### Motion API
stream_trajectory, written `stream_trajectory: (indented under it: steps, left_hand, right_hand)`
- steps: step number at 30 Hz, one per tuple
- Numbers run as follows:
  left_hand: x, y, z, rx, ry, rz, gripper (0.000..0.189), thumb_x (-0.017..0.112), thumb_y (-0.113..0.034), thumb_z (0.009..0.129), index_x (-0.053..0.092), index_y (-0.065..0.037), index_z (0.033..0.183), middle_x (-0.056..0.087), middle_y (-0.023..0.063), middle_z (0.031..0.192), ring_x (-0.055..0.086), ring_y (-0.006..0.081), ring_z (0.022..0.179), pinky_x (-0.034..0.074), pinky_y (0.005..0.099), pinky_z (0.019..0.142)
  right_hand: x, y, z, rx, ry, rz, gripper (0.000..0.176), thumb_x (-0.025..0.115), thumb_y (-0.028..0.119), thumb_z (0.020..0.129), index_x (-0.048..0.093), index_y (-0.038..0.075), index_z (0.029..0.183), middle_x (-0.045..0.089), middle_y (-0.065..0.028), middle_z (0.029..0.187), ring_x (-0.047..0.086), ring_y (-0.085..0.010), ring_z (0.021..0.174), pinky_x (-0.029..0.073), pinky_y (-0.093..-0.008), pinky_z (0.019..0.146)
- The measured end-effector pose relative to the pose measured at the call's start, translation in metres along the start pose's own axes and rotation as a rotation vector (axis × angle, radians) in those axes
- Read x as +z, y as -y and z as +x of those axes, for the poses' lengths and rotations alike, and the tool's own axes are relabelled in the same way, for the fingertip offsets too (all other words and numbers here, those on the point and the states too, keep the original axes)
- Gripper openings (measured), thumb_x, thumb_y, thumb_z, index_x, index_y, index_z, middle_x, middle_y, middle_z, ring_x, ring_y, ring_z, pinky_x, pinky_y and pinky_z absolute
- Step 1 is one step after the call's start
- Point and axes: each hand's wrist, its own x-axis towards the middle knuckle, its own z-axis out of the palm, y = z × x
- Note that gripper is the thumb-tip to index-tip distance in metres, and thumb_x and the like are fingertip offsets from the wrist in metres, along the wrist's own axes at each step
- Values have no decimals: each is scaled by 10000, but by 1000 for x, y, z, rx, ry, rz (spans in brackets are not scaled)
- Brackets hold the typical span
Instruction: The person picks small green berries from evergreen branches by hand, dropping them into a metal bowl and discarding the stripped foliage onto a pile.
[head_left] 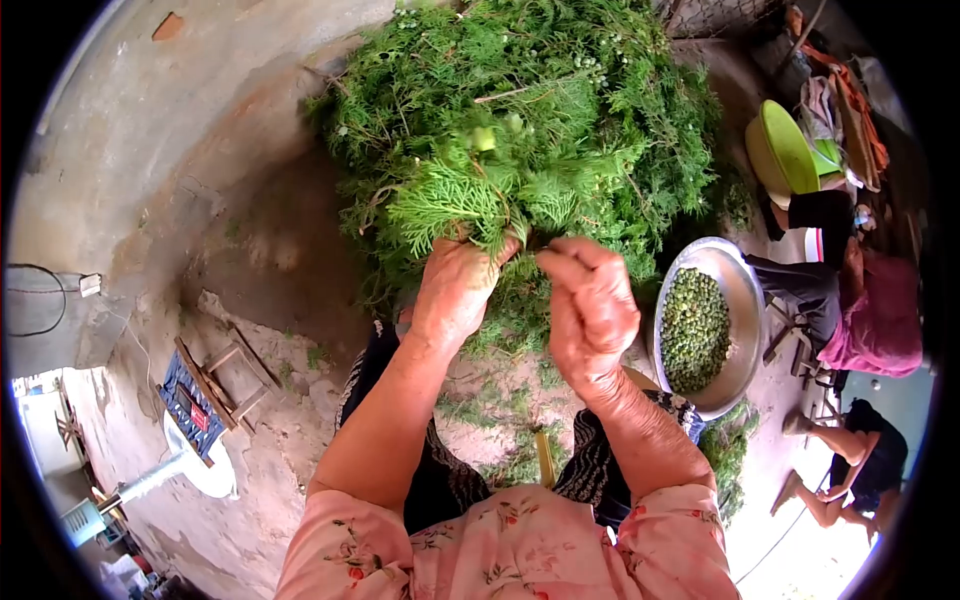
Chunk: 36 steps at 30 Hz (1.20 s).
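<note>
My left hand [460, 285] is closed around the stem of a leafy arborvitae sprig [452, 205], whose flat green fronds fan out above the fingers. Close beside it on the right, my right hand [592, 305] has its fingers pinched together near the sprig's base; what lies between the fingertips is hidden. A big heap of cut green branches [520, 90] rises just beyond both hands, with small pale green cones among the foliage. Right of my right hand stands a metal basin [742, 345] partly filled with small round green cones [695, 330].
A yellow-green tub [782, 150] leans at the upper right. A person in a magenta top [875, 320] sits beyond the basin, and another person [865, 460] is lower right. On the left stand a small wooden stool [235, 375] and a white pedestal fan [195, 455].
</note>
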Motion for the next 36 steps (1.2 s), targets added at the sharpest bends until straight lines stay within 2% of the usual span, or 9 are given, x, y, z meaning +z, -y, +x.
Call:
stream_trajectory:
  steps: [4,6,8,12,16,22,29,34,36]
  left_hand:
    - [12,4,-6,-326,-60,-866,174,570,-168,870,585,-39,986,621,22,885,560,160,781,464,297,708]
    - [13,1,-4,-321,-21,-868,195,608,-124,837,575,-27,1002,622,27,899,558,146,792,459,275,704]
    - [19,-14,3,-89,-86,-211,279,542,18,838,523,-72,1101,589,32,1025,578,170,906,523,359,764]
    - [15,-9,4,2,3,199,300,551,36,816,512,-34,1105,588,46,1008,573,160,870,493,286,741]
    - [26,-11,6,-66,36,37,316,579,61,757,541,-15,1062,608,43,953,575,157,838,468,285,753]
    - [20,-29,10,-413,4,-473,253,599,82,738,615,1,978,631,39,941,587,123,816,469,277,739]
    - [20,-22,11,-347,-68,-515,241,623,57,750,616,-18,979,633,36,942,592,123,807,477,276,744]
    - [17,-29,11,-346,-78,-639,202,684,-36,739,615,5,924,641,47,843,597,140,731,467,276,692]
    - [18,-31,12,-327,-61,-661,226,701,-62,735,611,-1,933,639,47,859,594,140,745,465,279,706]
  right_hand:
    - [-9,5,20,-39,-66,-169,298,563,-154,709,631,9,950,590,-104,922,573,-189,801,461,-235,663]
    - [-12,9,24,123,-81,-226,264,582,-133,733,625,8,952,598,-85,899,572,-178,795,463,-234,666]
    - [-11,6,23,226,-107,-200,233,641,-50,759,614,11,983,597,-74,870,568,-156,748,470,-239,645]
    - [-7,9,29,352,126,-301,383,742,226,718,596,17,1004,588,-90,822,560,-138,635,482,-269,564]
    - [-3,-4,22,560,-12,-224,152,694,108,774,577,13,799,569,-59,619,517,-113,543,434,-243,498]
    - [-15,-8,28,993,-333,508,57,630,41,806,619,76,850,619,12,713,550,-72,591,417,-208,497]
    - [-18,-11,25,975,-385,666,165,611,-19,786,635,74,920,642,-5,847,576,-75,721,438,-219,559]
    - [-15,0,26,702,-114,190,214,553,-61,785,626,17,971,640,-44,912,570,-83,767,471,-238,667]
    - [-19,-4,23,356,139,-157,385,477,-109,681,606,14,1023,620,-125,915,604,-207,815,488,-271,718]
